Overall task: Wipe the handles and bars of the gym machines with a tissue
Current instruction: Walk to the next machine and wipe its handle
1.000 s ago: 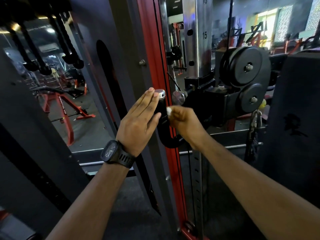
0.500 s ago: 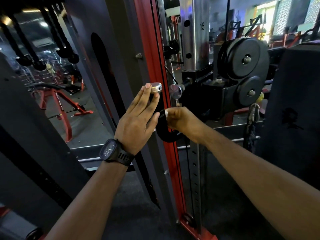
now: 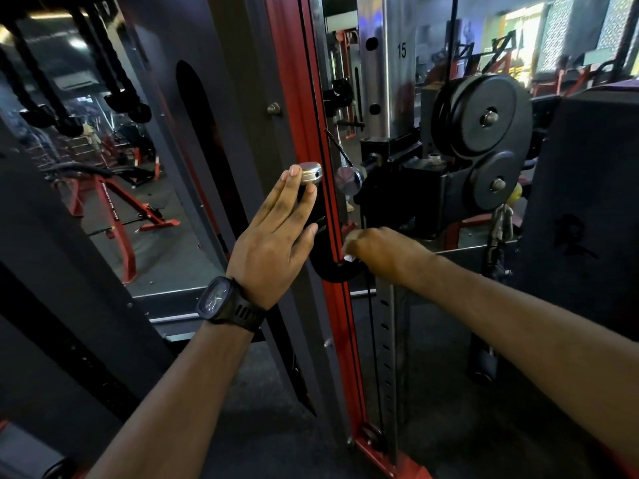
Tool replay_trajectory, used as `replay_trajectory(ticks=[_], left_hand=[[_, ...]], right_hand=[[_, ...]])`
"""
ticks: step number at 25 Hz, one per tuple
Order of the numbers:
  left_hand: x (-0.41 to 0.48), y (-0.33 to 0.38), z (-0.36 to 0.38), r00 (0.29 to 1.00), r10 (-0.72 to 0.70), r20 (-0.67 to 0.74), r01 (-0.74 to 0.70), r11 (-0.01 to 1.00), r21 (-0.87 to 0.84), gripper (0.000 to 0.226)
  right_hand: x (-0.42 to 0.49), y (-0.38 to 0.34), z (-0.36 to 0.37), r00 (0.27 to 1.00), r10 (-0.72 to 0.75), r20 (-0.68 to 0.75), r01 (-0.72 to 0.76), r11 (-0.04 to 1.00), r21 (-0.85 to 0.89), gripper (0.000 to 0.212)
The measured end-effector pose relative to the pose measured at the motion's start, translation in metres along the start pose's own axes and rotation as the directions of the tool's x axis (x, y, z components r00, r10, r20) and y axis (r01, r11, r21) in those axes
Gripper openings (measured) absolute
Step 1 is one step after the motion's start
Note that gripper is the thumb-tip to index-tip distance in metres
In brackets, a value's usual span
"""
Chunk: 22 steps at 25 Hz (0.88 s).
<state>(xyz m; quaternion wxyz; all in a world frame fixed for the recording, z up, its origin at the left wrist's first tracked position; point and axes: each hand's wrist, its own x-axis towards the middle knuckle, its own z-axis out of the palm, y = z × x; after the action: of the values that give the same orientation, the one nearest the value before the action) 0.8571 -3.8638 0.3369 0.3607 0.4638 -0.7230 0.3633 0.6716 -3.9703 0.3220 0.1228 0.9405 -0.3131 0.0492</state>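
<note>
Gym floor (image 3: 173,252) behind; L hand (image 3: 273,243) fingers (image 3: 287,197) straight on black handle (image 3: 330,273), R hand (image 3: 383,250) fingers (image 3: 358,238) gripping tissue (image 3: 349,258).

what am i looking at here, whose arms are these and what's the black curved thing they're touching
This is one picture from a camera worn on a person's head, so both arms are that person's own. They stand at a gym cable machine: a red frame, a steel post with holes, and black pulley wheels. The black curved thing is a handle with a silver cap. The left hand, with a watch on its wrist, lays straight fingers against the handle. The right hand grips a white tissue at the handle's lower bend, to wipe it.
</note>
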Motion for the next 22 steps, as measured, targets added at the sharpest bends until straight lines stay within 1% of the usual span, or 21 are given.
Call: replay_trajectory(ticks=[3,6,8,9,10,12,13,14,15,16,17,18,22], left_hand=[[0.001,0.000,0.001,1.000,0.001,-0.004,-0.001,1.000,0.005,0.045],[0.001,-0.001,0.001,1.000,0.006,0.002,-0.006,1.000,-0.003,0.046],[0.001,-0.001,0.000,1.000,-0.003,0.018,0.003,1.000,-0.003,0.046],[0.001,-0.001,0.000,1.000,-0.008,0.025,0.008,1.000,0.000,0.046],[0.001,-0.001,-0.001,1.000,-0.008,0.025,0.008,1.000,0.006,0.047],[0.001,-0.002,-0.001,1.000,0.002,0.024,-0.002,1.000,0.012,0.047],[0.001,-0.002,-0.001,1.000,0.009,0.022,-0.009,1.000,0.013,0.048],[0.001,-0.003,-0.001,1.000,0.015,0.019,-0.015,1.000,0.012,0.048],[0.001,-0.003,-0.001,1.000,0.019,0.021,-0.019,1.000,0.012,0.048],[0.001,-0.004,-0.001,0.999,0.023,0.025,-0.023,1.000,0.011,0.048],[0.001,-0.005,-0.001,0.999,0.027,0.027,-0.027,1.000,0.013,0.048],[0.001,-0.006,-0.002,0.999,0.030,0.025,-0.030,0.999,0.018,0.048],[0.001,-0.004,0.001,0.999,0.032,0.008,-0.032,0.999,0.001,0.047]], right_hand=[[-0.001,0.003,-0.001,0.999,0.021,0.031,-0.019,0.998,-0.059,0.040],[0.000,0.003,0.004,1.000,0.001,-0.009,-0.001,1.000,-0.001,0.040],[0.000,0.004,0.005,0.999,0.035,-0.039,-0.033,0.998,0.050,0.039],[0.000,0.001,0.008,0.997,0.047,-0.068,-0.041,0.996,0.082,0.038],[0.002,-0.002,0.011,0.993,0.050,-0.109,-0.033,0.988,0.149,0.036],[0.006,-0.010,0.012,0.978,0.089,-0.189,-0.013,0.929,0.371,0.025],[0.006,-0.016,0.011,0.968,0.122,-0.221,-0.001,0.877,0.480,0.020],[0.006,-0.023,0.014,0.960,0.162,-0.227,0.006,0.802,0.597,0.018],[0.004,-0.029,0.013,0.952,0.217,-0.218,0.016,0.674,0.738,0.018],[0.002,-0.032,0.013,0.939,0.285,-0.192,0.043,0.455,0.889,0.018],[0.000,-0.034,0.011,0.929,0.336,-0.154,0.068,0.256,0.964,0.018],[-0.002,-0.036,0.009,0.918,0.378,-0.119,0.080,0.118,0.990,0.019],[0.000,-0.048,0.001,0.881,0.468,-0.073,0.108,-0.048,0.993,0.016]])
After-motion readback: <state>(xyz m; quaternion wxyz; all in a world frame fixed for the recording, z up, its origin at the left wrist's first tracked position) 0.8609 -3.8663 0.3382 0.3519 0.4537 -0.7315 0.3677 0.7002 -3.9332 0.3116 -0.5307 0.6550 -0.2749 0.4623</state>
